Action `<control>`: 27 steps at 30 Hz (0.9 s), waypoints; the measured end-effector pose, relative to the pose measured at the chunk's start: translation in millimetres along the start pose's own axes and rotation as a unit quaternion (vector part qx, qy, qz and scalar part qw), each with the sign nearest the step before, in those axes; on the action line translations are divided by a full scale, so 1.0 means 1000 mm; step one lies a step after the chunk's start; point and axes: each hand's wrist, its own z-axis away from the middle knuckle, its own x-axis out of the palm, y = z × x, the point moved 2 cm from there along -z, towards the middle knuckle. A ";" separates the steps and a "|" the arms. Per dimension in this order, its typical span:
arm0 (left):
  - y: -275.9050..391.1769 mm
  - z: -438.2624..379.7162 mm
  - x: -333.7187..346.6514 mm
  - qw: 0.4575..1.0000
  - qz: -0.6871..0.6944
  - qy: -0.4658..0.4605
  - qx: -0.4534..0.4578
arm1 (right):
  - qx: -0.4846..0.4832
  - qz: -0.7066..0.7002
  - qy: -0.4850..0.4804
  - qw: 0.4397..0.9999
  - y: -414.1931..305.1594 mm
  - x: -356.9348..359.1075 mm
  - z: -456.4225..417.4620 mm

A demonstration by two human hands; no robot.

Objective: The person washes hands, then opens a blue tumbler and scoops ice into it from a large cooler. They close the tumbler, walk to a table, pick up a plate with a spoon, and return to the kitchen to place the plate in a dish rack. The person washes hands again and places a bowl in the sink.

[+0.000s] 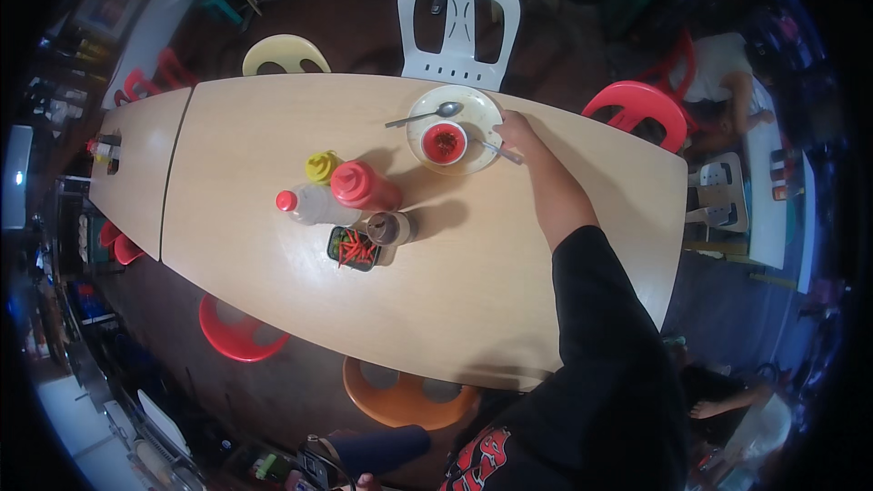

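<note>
My right hand (515,131) grips the right rim of a cream plate (426,103) near the table's far edge. On the plate are a small white bowl (445,143) with red inside and dark bits in it, a metal spoon (448,110) and a second utensil (505,151) whose handle lies by my hand. Left of the plate stand a red squeeze bottle (365,185), a yellow squeeze bottle (322,166), a clear bottle with a red cap (317,204), a dark-topped jar (389,228) and a basket of red chilies (354,249). At the bottom edge, a few fingertips of my left hand (368,482) show; what they hold is unclear.
A white plastic chair (452,48) stands at the far side of the wooden table (273,116). Red chairs (641,106), a cream chair (286,51) and an orange chair (409,409) surround it. A person (723,75) sits at the right; another person (743,416) is at lower right.
</note>
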 end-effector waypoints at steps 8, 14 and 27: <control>-0.003 -0.003 -0.015 1.000 0.011 0.004 0.002 | -0.001 -0.175 -0.022 0.984 0.022 0.007 0.029; -0.013 0.000 -0.056 1.000 0.023 0.021 0.003 | -0.006 -0.148 0.005 0.989 0.037 -0.004 0.069; -0.079 0.019 -0.198 0.994 0.107 0.025 -0.018 | 0.028 -0.215 0.024 0.976 0.071 -0.034 0.328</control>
